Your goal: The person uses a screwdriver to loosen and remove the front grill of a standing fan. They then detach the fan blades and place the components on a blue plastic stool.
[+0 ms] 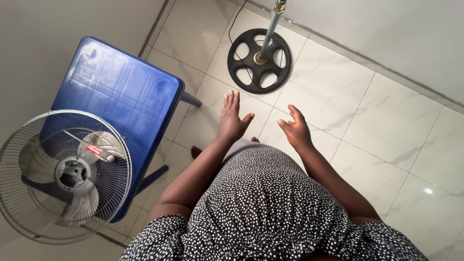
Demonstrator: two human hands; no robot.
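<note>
My left hand (232, 120) and my right hand (296, 129) are both held out in front of me over the tiled floor, fingers apart and holding nothing. Ahead of them stands a black round fan base (259, 60) with an upright metal pole (269, 30) rising from its middle. To my left, a blue plastic table (121, 92) carries a fan head with a wire grille (60, 176), lying face up. A screwdriver with a red handle (94, 150) rests on the grille. Neither hand touches any of these.
A black cord (237, 24) runs from the fan base toward the wall. Pale walls close in on the left and along the far right. White marbled tiles (386, 145) cover the floor to the right.
</note>
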